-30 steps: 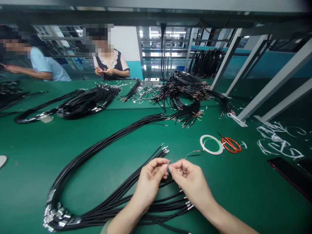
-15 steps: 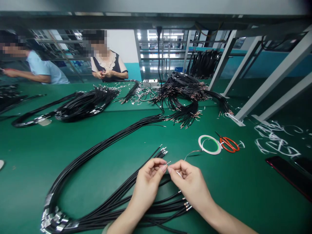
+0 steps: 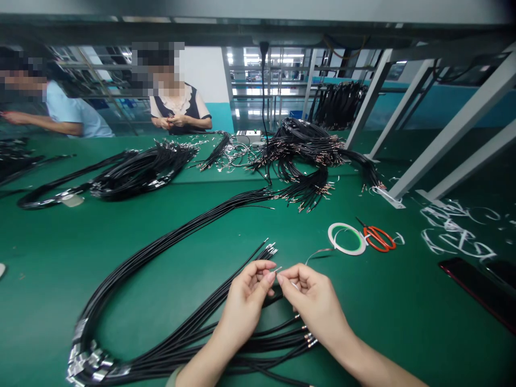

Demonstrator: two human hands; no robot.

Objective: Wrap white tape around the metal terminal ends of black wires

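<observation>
My left hand (image 3: 246, 298) and my right hand (image 3: 312, 300) meet fingertip to fingertip low in the middle of the head view. Both are pinched on the metal tip of one black cable (image 3: 278, 269). Under my wrists lies a long looped bundle of black cables (image 3: 161, 252), its near ends showing metal terminals (image 3: 309, 339) and its left bend wrapped in silver tape (image 3: 86, 360). More cable ends (image 3: 271, 249) point away just above my left hand.
A white tape ring (image 3: 346, 239) and orange-handled scissors (image 3: 379, 238) lie right of my hands. A dark phone (image 3: 478, 290) sits near the right edge beside white scraps (image 3: 455, 236). Cable piles (image 3: 306, 156) fill the back of the green table (image 3: 80, 258). Two people work across it.
My hands stay pinched together in nearly the same place. The view has shifted a little; nothing on the table has moved.
</observation>
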